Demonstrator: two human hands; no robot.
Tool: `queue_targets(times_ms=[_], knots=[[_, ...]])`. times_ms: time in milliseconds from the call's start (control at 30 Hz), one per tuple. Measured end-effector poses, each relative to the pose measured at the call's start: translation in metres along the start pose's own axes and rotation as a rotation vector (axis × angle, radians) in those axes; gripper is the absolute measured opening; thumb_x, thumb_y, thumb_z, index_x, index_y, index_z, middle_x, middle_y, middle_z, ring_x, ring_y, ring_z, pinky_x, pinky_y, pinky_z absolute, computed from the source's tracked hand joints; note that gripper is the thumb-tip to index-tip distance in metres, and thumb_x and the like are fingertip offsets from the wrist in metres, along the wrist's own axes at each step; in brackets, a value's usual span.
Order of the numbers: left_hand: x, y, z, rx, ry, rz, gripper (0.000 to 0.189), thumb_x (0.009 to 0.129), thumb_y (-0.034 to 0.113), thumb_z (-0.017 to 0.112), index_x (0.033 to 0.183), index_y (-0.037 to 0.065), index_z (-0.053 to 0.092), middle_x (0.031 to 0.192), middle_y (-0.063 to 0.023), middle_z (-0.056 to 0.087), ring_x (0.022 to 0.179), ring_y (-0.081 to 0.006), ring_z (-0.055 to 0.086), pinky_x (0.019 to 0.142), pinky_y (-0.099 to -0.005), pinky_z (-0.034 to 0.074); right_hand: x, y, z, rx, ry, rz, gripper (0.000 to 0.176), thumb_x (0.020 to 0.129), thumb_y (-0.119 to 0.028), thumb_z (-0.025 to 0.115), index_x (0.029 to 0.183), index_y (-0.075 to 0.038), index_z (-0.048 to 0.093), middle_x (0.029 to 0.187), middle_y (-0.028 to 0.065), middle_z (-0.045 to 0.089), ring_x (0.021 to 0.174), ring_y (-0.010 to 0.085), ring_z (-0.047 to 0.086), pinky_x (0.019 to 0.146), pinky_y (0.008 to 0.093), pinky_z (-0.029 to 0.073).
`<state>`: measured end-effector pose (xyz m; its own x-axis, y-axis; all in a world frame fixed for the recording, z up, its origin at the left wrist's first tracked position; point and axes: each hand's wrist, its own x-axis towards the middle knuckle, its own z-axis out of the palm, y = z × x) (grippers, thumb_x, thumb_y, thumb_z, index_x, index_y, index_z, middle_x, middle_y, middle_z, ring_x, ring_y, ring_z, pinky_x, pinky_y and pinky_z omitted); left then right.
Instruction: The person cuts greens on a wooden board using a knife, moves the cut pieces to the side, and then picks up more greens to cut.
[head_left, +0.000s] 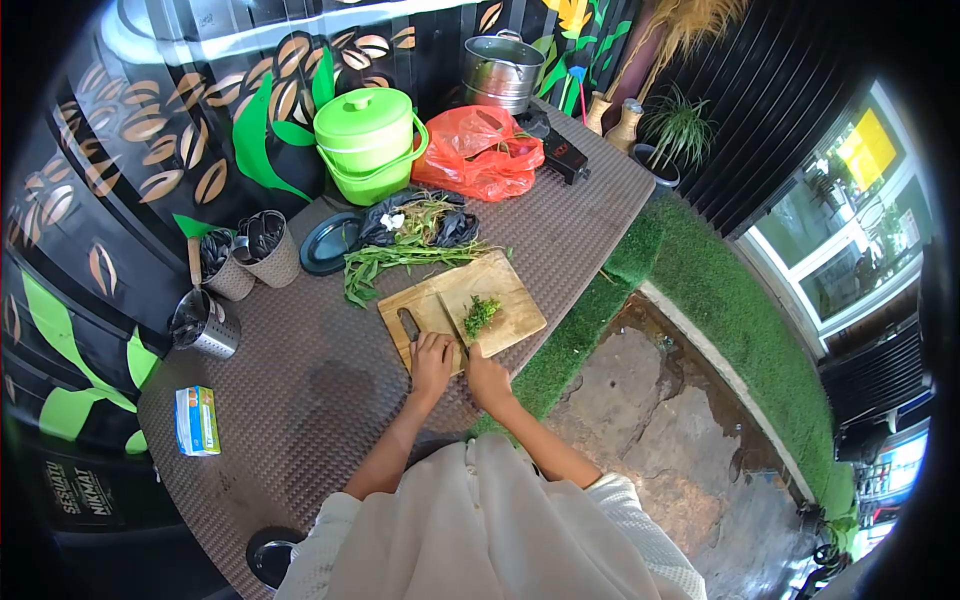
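Observation:
A wooden cutting board [512, 284] lies near the table's edge, with a small heap of chopped greens [481, 315] on it. My right hand [487, 378] is closed round the handle of a knife [449, 313], whose blade lies across the board, left of the greens. My left hand [432, 360] rests on the board's near left part, fingers together beside the knife; anything beneath them is hidden. Beyond the board, long leafy stems [375, 262] lie on the table beside a black plastic bag [457, 228] with more stems on it.
Behind stand a green lidded bucket [366, 135], a red plastic bag [470, 150], a steel pot [502, 75] and a black portable stove [556, 150]. To the left are a dark plate [330, 243], utensil holders [272, 262] and a small box [197, 421] on the woven table [300, 375].

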<state>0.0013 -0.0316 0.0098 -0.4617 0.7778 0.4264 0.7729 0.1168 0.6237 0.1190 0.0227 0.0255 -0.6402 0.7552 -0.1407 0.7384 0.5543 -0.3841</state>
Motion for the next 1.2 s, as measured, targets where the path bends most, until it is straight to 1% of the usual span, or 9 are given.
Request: queue_targets(times_ms=[267, 333, 433, 533, 767, 933, 1000, 1067, 1200], knots=[[-0.003, -0.004, 0.002, -0.020, 0.016, -0.018, 0.007, 0.082, 0.012, 0.062, 0.086, 0.006, 0.065, 0.088, -0.0057, 0.062, 0.091, -0.0247, 0.054, 0.080, -0.0370, 0.038, 0.024, 0.006, -0.019, 0.047, -0.027, -0.096, 0.030, 0.091, -0.019, 0.045, 0.110, 0.002, 0.039, 0.080, 0.0277, 0.064, 0.074, 0.0429, 0.064, 0.066, 0.0521, 0.051], [-0.002, -0.003, 0.002, -0.020, 0.013, -0.016, 0.009, 0.083, 0.014, 0.061, 0.086, 0.006, 0.066, 0.088, -0.0052, 0.062, 0.091, -0.0244, 0.054, 0.080, -0.0372, 0.037, 0.013, 0.007, -0.016, 0.068, -0.080, -0.029, 0.031, 0.091, -0.020, 0.045, 0.110, 0.003, 0.038, 0.082, 0.0286, 0.063, 0.076, 0.0443, 0.064, 0.067, 0.0535, 0.050], [-0.002, -0.003, 0.002, -0.013, 0.020, -0.033, 0.010, 0.083, 0.014, 0.062, 0.087, 0.006, 0.066, 0.088, -0.0053, 0.062, 0.091, -0.0246, 0.054, 0.080, -0.0372, 0.037, -0.007, -0.002, -0.001, 0.053, -0.034, 0.053, 0.032, 0.091, -0.022, 0.045, 0.110, 0.003, 0.038, 0.082, 0.0290, 0.063, 0.077, 0.0458, 0.063, 0.068, 0.0538, 0.050], [-0.002, -0.001, 0.002, -0.006, 0.035, -0.024, 0.006, 0.081, 0.010, 0.063, 0.084, 0.005, 0.065, 0.085, -0.0062, 0.061, 0.090, -0.0251, 0.054, 0.080, -0.0368, 0.039, 0.002, -0.006, 0.007, 0.085, -0.011, 0.057, 0.033, 0.090, -0.022, 0.045, 0.110, 0.002, 0.038, 0.083, 0.0297, 0.063, 0.079, 0.0463, 0.063, 0.068, 0.0542, 0.050], [-0.003, -0.005, 0.003, 0.022, -0.009, -0.024, 0.012, 0.085, 0.016, 0.059, 0.089, 0.007, 0.065, 0.090, -0.0054, 0.061, 0.093, -0.0242, 0.053, 0.080, -0.0378, 0.037, 0.018, 0.000, -0.011, 0.073, -0.074, 0.009, 0.030, 0.089, -0.017, 0.046, 0.111, 0.002, 0.038, 0.088, 0.0298, 0.063, 0.080, 0.0436, 0.065, 0.072, 0.0510, 0.052], [-0.003, -0.003, 0.001, 0.044, -0.010, -0.009, 0.012, 0.086, 0.016, 0.057, 0.089, 0.007, 0.064, 0.092, -0.0063, 0.060, 0.093, -0.0243, 0.053, 0.081, -0.0377, 0.036, -0.001, -0.012, 0.010, 0.112, -0.033, 0.130, 0.029, 0.091, -0.021, 0.044, 0.110, 0.000, 0.037, 0.085, 0.0301, 0.063, 0.081, 0.0457, 0.063, 0.070, 0.0537, 0.050], [-0.003, -0.002, 0.000, 0.015, 0.001, 0.007, 0.011, 0.086, 0.014, 0.058, 0.091, 0.006, 0.064, 0.093, -0.0069, 0.060, 0.092, -0.0243, 0.053, 0.081, -0.0376, 0.036, 0.003, -0.013, 0.010, 0.090, -0.002, 0.117, 0.030, 0.090, -0.021, 0.045, 0.111, 0.000, 0.036, 0.084, 0.0297, 0.063, 0.081, 0.0462, 0.063, 0.070, 0.0535, 0.050], [-0.004, -0.003, 0.000, -0.009, 0.004, -0.015, 0.010, 0.084, 0.013, 0.059, 0.090, 0.006, 0.064, 0.092, -0.0068, 0.060, 0.091, -0.0249, 0.053, 0.080, -0.0374, 0.036, 0.010, -0.013, -0.004, 0.038, -0.054, 0.070, 0.032, 0.088, -0.015, 0.046, 0.115, 0.001, 0.038, 0.086, 0.0262, 0.065, 0.082, 0.0419, 0.065, 0.072, 0.0498, 0.052], [-0.002, -0.002, -0.003, -0.025, -0.021, -0.020, 0.009, 0.082, 0.011, 0.062, 0.086, 0.005, 0.066, 0.089, -0.0069, 0.062, 0.090, -0.0255, 0.053, 0.080, -0.0373, 0.037, 0.016, 0.003, -0.015, 0.042, -0.094, 0.019, 0.034, 0.090, -0.019, 0.046, 0.115, 0.002, 0.038, 0.086, 0.0262, 0.065, 0.082, 0.0424, 0.065, 0.072, 0.0497, 0.052]])
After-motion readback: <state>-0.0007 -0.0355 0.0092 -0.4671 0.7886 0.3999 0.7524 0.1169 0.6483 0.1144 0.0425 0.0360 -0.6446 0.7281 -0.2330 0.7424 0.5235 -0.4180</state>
